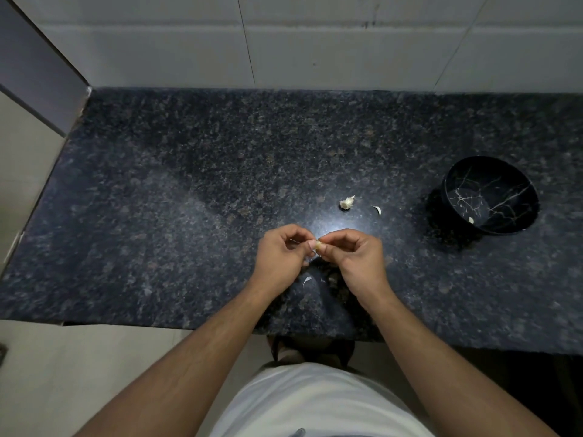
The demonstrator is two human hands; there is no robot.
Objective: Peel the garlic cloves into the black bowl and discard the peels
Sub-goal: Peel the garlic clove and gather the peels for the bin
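Two hands pinch one garlic clove at frame centre.
Left hand and right hand curl fingertips round it; black bowl sits right.

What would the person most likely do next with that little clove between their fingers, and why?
Probably keep pulling the skin off. The left hand and right hand both pinch the garlic clove above the granite counter, and it is still in their fingers rather than in the black bowl, which holds one small pale piece. A peel scrap lies below the hands.
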